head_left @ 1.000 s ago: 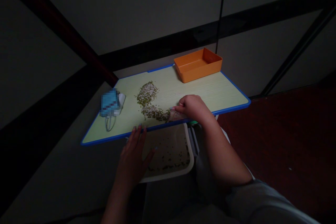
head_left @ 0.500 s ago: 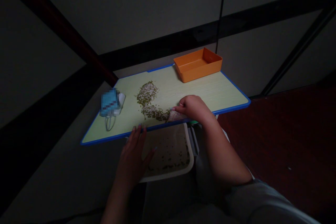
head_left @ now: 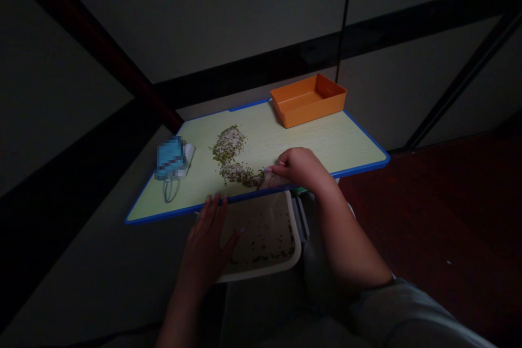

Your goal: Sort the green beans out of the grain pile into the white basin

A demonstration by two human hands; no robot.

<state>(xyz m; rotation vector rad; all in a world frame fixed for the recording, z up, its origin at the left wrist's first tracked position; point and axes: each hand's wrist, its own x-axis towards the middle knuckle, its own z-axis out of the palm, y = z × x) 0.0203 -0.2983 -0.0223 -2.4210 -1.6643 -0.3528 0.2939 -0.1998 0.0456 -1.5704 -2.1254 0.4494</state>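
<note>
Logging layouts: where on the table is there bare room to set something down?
Widest patch on the table: between the orange bin, the scattered grains and the right hand, reaching the right edge. Smaller: between grains and the pixelated blue item. Crowded: front middle, by grains, pale sheet and left hand.

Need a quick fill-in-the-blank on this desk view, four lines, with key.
1. The open bin at the back of the tabletop is coloured ____.
2. The tabletop's edging is coloured ____.
3. The hand on the pinkish flat piece, next to the grains, is the person's ____ one.
4. Compared with the tabletop, the pale tub partly hidden by the left hand sits ____.

Missing words: orange; blue; right; lower.
</note>
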